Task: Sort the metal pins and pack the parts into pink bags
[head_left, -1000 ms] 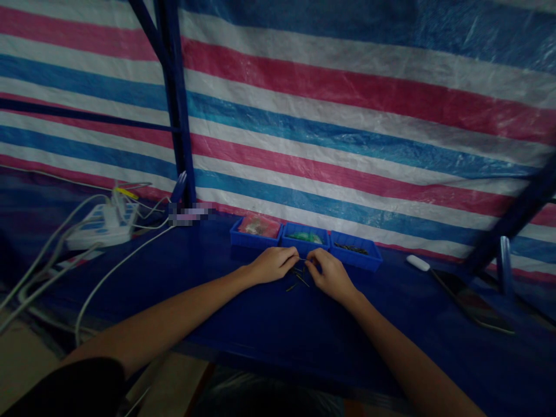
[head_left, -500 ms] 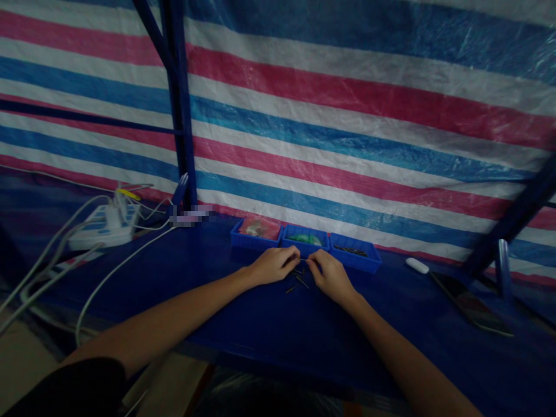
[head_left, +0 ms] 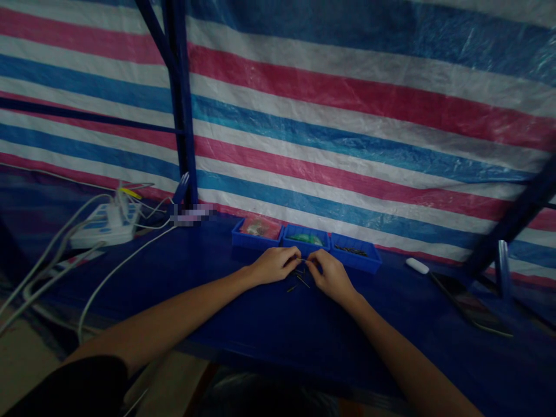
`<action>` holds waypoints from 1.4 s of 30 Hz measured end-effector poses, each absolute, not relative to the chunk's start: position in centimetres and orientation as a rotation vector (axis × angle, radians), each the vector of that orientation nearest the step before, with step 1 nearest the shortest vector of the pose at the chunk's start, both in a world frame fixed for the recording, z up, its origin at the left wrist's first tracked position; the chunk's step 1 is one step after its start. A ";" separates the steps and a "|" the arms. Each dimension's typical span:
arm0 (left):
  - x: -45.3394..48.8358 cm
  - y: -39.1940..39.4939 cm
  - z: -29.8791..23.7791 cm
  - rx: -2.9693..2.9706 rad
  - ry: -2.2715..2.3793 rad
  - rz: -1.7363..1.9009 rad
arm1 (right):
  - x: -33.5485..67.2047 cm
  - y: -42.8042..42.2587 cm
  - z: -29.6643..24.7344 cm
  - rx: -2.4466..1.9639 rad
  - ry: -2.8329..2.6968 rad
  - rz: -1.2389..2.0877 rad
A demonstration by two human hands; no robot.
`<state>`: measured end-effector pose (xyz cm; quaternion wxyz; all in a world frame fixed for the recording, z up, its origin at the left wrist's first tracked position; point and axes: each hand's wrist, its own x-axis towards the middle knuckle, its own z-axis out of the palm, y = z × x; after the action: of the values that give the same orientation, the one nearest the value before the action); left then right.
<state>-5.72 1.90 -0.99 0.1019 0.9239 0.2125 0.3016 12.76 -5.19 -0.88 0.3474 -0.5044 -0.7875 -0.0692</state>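
My left hand [head_left: 277, 265] and my right hand [head_left: 329, 274] meet over the blue table, fingertips pinched close together. Between them runs a thin metal pin [head_left: 303, 259], one end in each hand; its exact kind is too small to make out. Several loose thin dark pins [head_left: 303, 281] lie on the table just below the fingers. Behind the hands stand three blue bins in a row. The left bin [head_left: 256, 240] holds a clear bag of small parts, the middle bin [head_left: 306, 247] a green bag, and the right bin [head_left: 356, 262] loose dark pins.
To the left, a white power strip [head_left: 104, 231] with plugs and trailing white cables sits on the table [head_left: 278, 330]. A small white case [head_left: 417, 266] and a dark phone [head_left: 469, 304] lie on the right. Blue metal posts and a striped tarp [head_left: 347, 145] rise behind.
Both hands keep nearly the same place and pinch on the thin pin. Only a slight shift of the whole view shows.
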 end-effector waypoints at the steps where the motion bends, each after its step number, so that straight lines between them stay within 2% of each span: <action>1: -5.7 1.9 -1.0 2.731 0.626 0.892 | 12.7 -5.2 -0.9 -1.310 -2.043 -0.182; 31: -5.7 1.9 -0.8 2.762 0.684 0.950 | 12.7 -5.3 -0.8 -1.322 -2.039 -0.174; 42: -5.7 2.1 -1.2 2.763 0.722 0.864 | 12.9 -5.3 -0.4 -1.282 -2.045 -0.246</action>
<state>-5.68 2.07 -1.15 0.0788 0.9232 0.2411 0.2887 12.91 -5.29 -0.35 0.3503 -0.4950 -0.7895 -0.0950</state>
